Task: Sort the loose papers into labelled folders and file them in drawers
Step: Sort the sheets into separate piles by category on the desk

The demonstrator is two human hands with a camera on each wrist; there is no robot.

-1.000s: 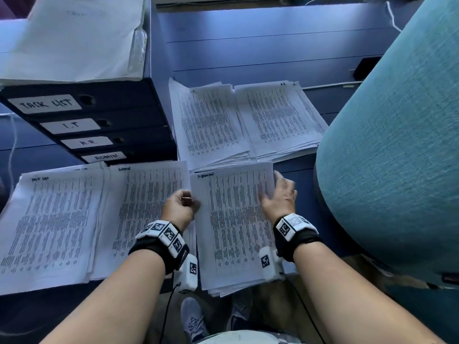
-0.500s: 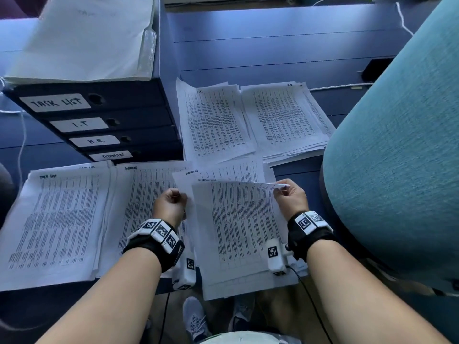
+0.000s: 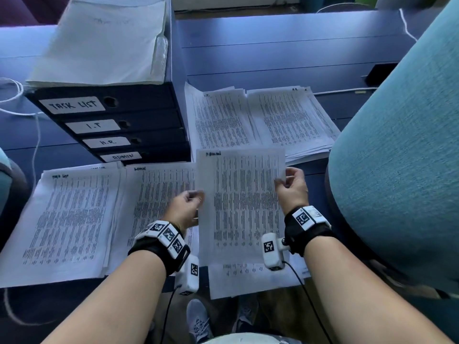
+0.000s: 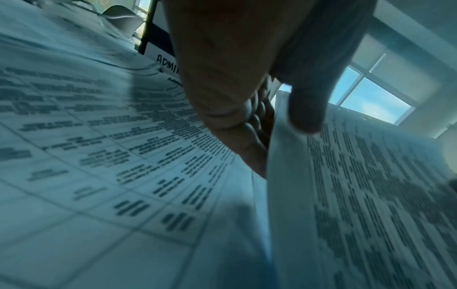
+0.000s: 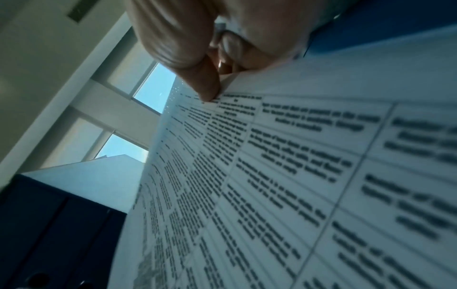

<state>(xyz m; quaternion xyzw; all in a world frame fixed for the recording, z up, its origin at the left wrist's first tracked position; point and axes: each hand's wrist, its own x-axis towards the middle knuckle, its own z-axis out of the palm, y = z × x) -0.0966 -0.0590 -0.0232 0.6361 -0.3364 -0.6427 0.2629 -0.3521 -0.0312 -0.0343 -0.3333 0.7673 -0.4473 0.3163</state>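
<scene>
Since a second ago, top sheet (image 3: 242, 204) is off the near stack (image 3: 255, 279) and raised, tilted toward the camera; earlier both hands lay on it flat. Left hand (image 3: 185, 209) pinches its left edge, thumb on the printed face, fingers (image 4: 254, 117) curled behind. Right hand (image 3: 290, 187) pinches the right edge near the top, fingers curled onto the paper. Handwritten tag at the sheet's top left is too blurred to read, possibly ADMIN.

Sorted piles on the counter: task-list pile (image 3: 67, 219) at near left edge, admin pile (image 3: 159, 194) just beside it, two more piles (image 3: 260, 122) further back right. Drawers (image 3: 111, 125) labelled TASK LIST, I.T, H.R., ADMIN, all closed, folders (image 3: 99, 40) on top.

Judgement: still sorting; sheet is being read for its category, next goes onto a matching pile. Filing not begun.
</scene>
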